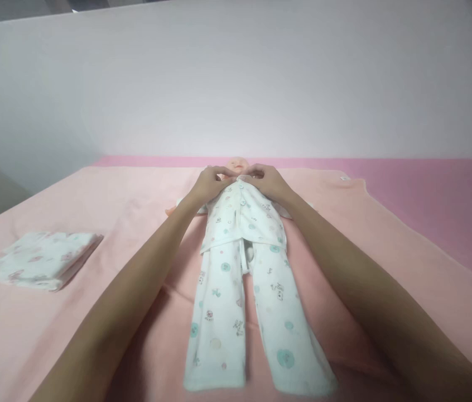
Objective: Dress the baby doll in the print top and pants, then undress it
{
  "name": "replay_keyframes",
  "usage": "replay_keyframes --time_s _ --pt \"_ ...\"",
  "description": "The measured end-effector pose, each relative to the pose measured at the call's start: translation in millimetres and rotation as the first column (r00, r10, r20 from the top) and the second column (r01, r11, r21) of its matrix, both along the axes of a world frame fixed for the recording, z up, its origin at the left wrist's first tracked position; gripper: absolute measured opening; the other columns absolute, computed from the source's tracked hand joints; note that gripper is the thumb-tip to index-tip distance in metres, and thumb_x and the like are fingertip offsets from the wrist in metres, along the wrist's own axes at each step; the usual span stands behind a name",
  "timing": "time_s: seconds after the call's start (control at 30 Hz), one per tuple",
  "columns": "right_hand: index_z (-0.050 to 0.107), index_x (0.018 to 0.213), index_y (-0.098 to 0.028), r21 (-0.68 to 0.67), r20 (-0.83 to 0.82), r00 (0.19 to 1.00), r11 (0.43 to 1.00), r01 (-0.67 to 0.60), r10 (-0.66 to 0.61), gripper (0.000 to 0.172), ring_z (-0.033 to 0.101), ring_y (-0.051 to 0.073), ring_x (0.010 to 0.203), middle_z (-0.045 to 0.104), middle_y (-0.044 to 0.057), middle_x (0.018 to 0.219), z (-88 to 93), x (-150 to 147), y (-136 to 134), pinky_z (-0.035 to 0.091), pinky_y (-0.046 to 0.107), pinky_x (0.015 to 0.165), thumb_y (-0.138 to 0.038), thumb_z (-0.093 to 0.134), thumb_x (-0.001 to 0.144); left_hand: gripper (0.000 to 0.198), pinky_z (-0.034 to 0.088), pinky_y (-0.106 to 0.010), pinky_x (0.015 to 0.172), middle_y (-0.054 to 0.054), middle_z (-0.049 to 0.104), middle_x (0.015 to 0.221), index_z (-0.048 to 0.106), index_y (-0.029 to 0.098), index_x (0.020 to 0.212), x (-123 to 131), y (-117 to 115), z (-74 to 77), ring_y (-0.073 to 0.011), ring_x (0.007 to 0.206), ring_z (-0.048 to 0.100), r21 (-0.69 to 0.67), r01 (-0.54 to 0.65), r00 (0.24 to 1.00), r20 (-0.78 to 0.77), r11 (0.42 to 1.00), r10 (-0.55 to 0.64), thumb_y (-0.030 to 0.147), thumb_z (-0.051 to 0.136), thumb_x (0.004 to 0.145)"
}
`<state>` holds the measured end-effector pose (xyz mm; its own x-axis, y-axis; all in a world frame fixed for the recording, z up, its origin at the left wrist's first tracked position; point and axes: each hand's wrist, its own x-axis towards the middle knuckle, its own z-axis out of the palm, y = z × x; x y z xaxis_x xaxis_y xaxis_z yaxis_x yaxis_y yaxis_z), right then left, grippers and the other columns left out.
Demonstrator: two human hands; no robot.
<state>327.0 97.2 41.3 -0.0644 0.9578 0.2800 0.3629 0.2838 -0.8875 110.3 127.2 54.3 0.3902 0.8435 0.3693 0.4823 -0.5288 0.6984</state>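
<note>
Both left hand (pixel 211 183) and right hand (pixel 269 181) are pinching the top (pixel 256 212) at the collar (pixel 240 178), fingers (pixel 256 167) nearly closed, so edges are probably suiting such soft, light cloth best.

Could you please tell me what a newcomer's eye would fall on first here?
Probably the doll in a printed white outfit, lying centrally on the pink sheet. The left grip and right grip are at the outfit's upper edge. A folded printed cloth lies off to the left.
</note>
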Motion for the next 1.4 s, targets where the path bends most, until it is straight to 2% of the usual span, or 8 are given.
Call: replay_keyframes --time_s 0.13,0.27,0.47,0.83,0.97,1.1,1.27,1.4 --pt "0.079 0.111 -0.016 -0.073 -0.039 0.999 0.997 -0.003 0.0 0.036 0.063 0.016 0.092 0.073 0.008 0.108 5.0 -1 -6 0.05 0.028 0.085 -0.039 0.079 0.083 0.032 0.05 -0.034 0.08 -0.007 0.077 0.112 0.084 0.023 0.103 3 3 -3.7 -0.0184 0.079 0.06 0.005 -0.019 1.0 -0.003 1.0 0.019 0.049 0.074 0.089" --pt "0.079 0.111 -0.016 -0.11 -0.071 0.997 0.994 -0.002 -0.006 0.036 0.062 0.014 0.087 0.073 0.008 0.106 7.0 -3 -6 0.05 0.025 0.08 -0.037 0.082 0.082 0.04 0.051 -0.035 0.078 -0.008 0.078 0.102 0.084 0.023 0.108 0 6 -1.1 -0.0207 0.079 0.063 -0.067 0.002 0.999 -0.037 0.998 -0.004 0.056 0.075 0.087" --pt "0.078 0.108 -0.019 -0.153 -0.111 0.994 0.988 -0.026 0.009 0.034 0.067 0.018 0.097 0.073 0.008 0.116 6.0 -3 -5 0.053 0.026 0.082 -0.038 0.084 0.08 0.037 0.054 -0.036 0.082 -0.007 0.076 0.116 0.082 0.027 0.109 -8 11 5.1 -0.0236 0.09 0.068 -0.141 0.046 0.99 -0.125 0.989 -0.064 0.055 0.077 0.085" --pt "0.075 0.115 -0.018 -0.197 -0.179 0.983 0.98 -0.007 -0.029 0.041 0.068 0.017 0.102 0.072 0.01 0.124 4.3 -6 -4 0.055 0.026 0.086 -0.043 0.084 0.084 0.016 0.051 -0.038 0.091 -0.006 0.074 0.113 0.075 0.021 0.102 10 9 -16.6 -0.0214 0.095 0.064 0.165 0.007 1.0 0.008 0.986 -0.009 0.033 0.066 0.094" --pt "0.074 0.117 -0.019 -0.209 -0.108 0.994 0.978 0.008 -0.031 0.046 0.068 0.019 0.106 0.071 0.01 0.128 6.8 -1 -3 0.055 0.027 0.088 -0.05 0.084 0.085 0.013 0.05 -0.037 0.086 -0.005 0.075 0.111 0.073 0.022 0.102 12 11 -21.5 -0.0204 0.093 0.063 0.189 0.019 0.997 0.07 0.982 -0.032 0.028 0.062 0.097" --pt "0.077 0.118 -0.022 -0.239 -0.008 0.999 0.97 -0.049 0.048 0.046 0.068 0.021 0.108 0.071 0.008 0.128 11.4 5 -2 0.054 0.028 0.088 -0.055 0.081 0.087 0.011 0.049 -0.038 0.087 -0.004 0.074 0.111 0.072 0.023 0.1 14 12 -23.9 -0.0212 0.096 0.064 0.227 0.026 0.994 0.095 0.974 -0.048 0.026 0.061 0.097" --pt "0.079 0.114 -0.025 -0.251 0.036 0.997 0.966 -0.06 0.071 0.044 0.069 0.021 0.102 0.074 0.005 0.119 13.5 9 0 0.054 0.028 0.086 -0.058 0.082 0.085 0.01 0.049 -0.038 0.087 -0.003 0.073 0.106 0.072 0.025 0.097 17 14 -25.2 -0.0219 0.096 0.064 0.269 0.014 0.995 0.094 0.963 -0.041 0.025 0.062 0.096" --pt "0.08 0.11 -0.022 -0.27 0.054 0.997 0.962 -0.045 0.062 0.051 0.069 0.021 0.095 0.075 0.007 0.11 12.2 10 4 0.055 0.027 0.079 -0.063 0.084 0.08 0.009 0.048 -0.038 0.085 -0.003 0.073 0.105 0.073 0.025 0.097 17 16 -26.7 -0.0221 0.096 0.063 0.273 -0.008 0.995 0.097 0.962 -0.02 0.026 0.064 0.094"
